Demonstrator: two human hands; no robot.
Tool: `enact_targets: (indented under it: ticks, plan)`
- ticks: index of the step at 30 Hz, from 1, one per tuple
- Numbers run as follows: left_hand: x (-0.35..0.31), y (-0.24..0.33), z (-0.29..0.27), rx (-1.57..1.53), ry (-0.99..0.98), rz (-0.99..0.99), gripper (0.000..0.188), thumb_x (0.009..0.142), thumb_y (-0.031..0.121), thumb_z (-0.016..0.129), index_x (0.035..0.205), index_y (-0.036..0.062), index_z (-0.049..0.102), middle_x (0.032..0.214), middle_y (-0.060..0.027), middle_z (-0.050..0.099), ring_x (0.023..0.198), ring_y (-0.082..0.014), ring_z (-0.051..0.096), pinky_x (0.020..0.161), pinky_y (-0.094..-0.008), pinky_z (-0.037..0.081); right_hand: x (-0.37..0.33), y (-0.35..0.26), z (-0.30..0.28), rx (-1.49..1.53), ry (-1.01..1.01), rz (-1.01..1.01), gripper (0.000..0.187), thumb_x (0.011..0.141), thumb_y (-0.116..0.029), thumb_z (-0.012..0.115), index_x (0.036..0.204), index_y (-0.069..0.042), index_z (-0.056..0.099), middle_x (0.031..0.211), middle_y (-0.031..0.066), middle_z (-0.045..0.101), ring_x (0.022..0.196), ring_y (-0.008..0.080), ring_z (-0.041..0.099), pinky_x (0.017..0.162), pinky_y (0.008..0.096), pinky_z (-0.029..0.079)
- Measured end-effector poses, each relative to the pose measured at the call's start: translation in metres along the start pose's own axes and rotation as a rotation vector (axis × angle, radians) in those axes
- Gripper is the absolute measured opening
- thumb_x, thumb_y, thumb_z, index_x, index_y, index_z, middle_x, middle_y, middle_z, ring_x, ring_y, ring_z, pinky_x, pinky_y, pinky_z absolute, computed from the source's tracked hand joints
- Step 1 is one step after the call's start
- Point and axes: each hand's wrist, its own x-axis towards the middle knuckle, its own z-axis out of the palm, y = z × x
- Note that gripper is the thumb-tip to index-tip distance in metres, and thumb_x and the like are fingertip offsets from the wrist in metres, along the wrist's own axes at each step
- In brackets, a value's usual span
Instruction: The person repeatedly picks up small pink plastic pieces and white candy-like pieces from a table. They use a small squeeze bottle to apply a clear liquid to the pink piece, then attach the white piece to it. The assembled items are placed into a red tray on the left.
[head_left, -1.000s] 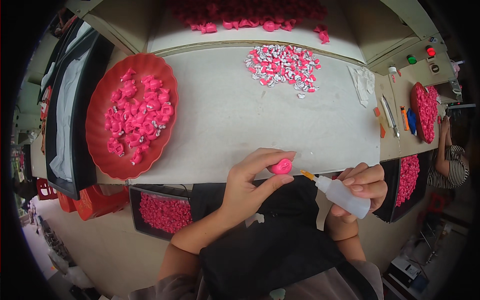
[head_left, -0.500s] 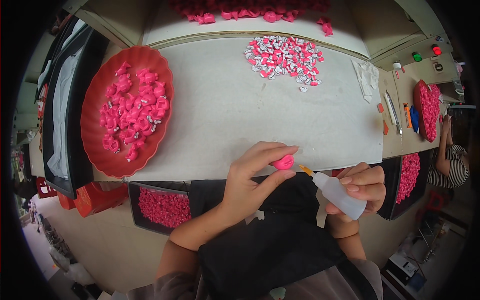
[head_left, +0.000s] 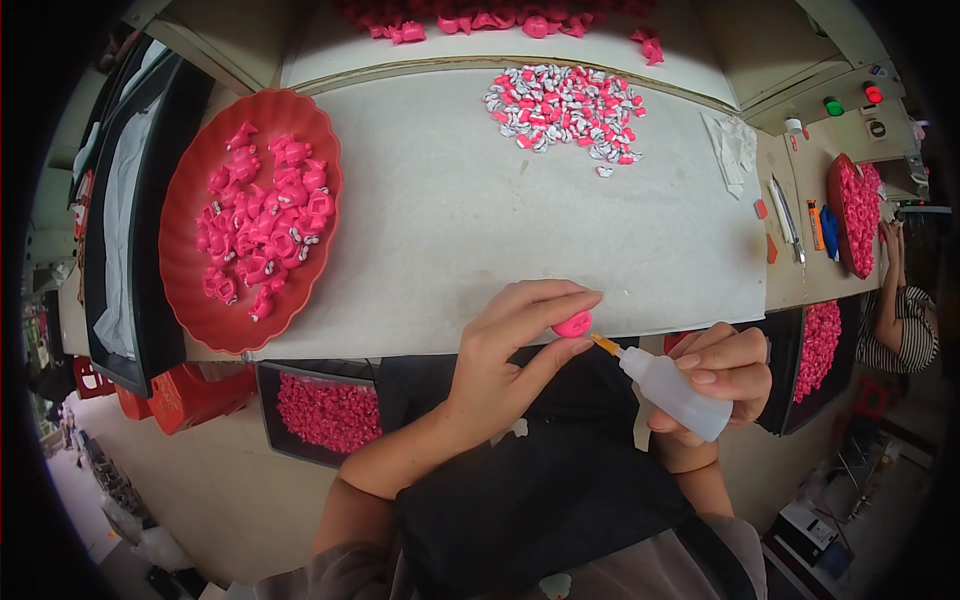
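The left hand (head_left: pixel 515 350) pinches a pink toy (head_left: pixel 573 325) between thumb and fingers, by the 6 o'clock edge of the white sheet (head_left: pixel 430 230). The right hand (head_left: pixel 725 370) is wrapped around a bottle (head_left: pixel 680 395), at 4 o'clock from the toy. Its yellow tip (head_left: pixel 605 345) is right by the toy; I can't tell if they touch. From the toy, a red bowl (head_left: pixel 182 250) of pink toys (head_left: pixel 290 195) sits at 10 o'clock, and a pile of bits (head_left: pixel 565 105) at 12.
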Motion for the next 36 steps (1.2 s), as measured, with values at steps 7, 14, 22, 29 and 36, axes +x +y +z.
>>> enact_targets:
  ticks: [7,14,22,29,36]
  plan:
    - [-0.001,-0.001,-0.001,-0.023,0.002,-0.055,0.032,0.073,0.000,0.065,0.104,0.0035,0.061,0.101,-0.0112,0.058,0.090,-0.0199,0.057,0.077,-0.0276,0.046,0.002,0.003,-0.005,-0.001,-0.068,-0.011,0.047,0.057,-0.030,0.083,0.082,-0.008,0.049,0.077,0.0039,0.048,0.058,0.0092,0.046,0.047,0.0197,0.040]
    - [0.007,-0.006,-0.014,-0.509,-0.015,-0.399,0.031,0.080,0.000,0.058,0.111,-0.0035,0.054,0.103,-0.0111,0.059,0.099,-0.0157,0.054,0.084,-0.0277,0.043,0.044,0.052,-0.042,0.191,0.086,0.260,0.028,0.067,0.003,0.068,0.090,0.000,0.052,0.088,0.0097,0.051,0.075,0.0197,0.058,0.061,0.0273,0.051]
    - [0.019,-0.009,-0.011,-0.531,0.021,-0.420,0.030,0.078,-0.004,0.059,0.109,-0.0036,0.055,0.102,-0.0114,0.060,0.096,-0.0152,0.056,0.083,-0.0274,0.045,0.124,0.160,-0.060,-0.412,-0.383,0.714,0.028,0.076,-0.004,0.061,0.103,-0.003,0.055,0.088,0.0036,0.054,0.080,0.0174,0.057,0.063,0.0264,0.048]
    - [0.017,-0.012,-0.012,-0.477,-0.004,-0.417,0.029,0.078,-0.004,0.059,0.106,-0.0030,0.056,0.102,-0.0102,0.060,0.095,-0.0146,0.056,0.083,-0.0269,0.044,0.126,0.188,-0.049,-0.582,-0.569,0.209,0.014,0.076,-0.010,0.063,0.083,0.001,0.056,0.080,0.0088,0.060,0.074,0.0218,0.056,0.072,0.0293,0.043]
    - [0.007,-0.007,-0.009,-0.405,0.000,-0.347,0.028,0.077,0.001,0.064,0.103,-0.0019,0.058,0.099,-0.0086,0.061,0.090,-0.0132,0.057,0.080,-0.0261,0.045,0.087,0.092,-0.027,0.122,-0.249,0.626,0.011,0.073,0.002,0.064,0.084,-0.001,0.061,0.078,0.0058,0.061,0.066,0.0076,0.055,0.047,0.0176,0.041]
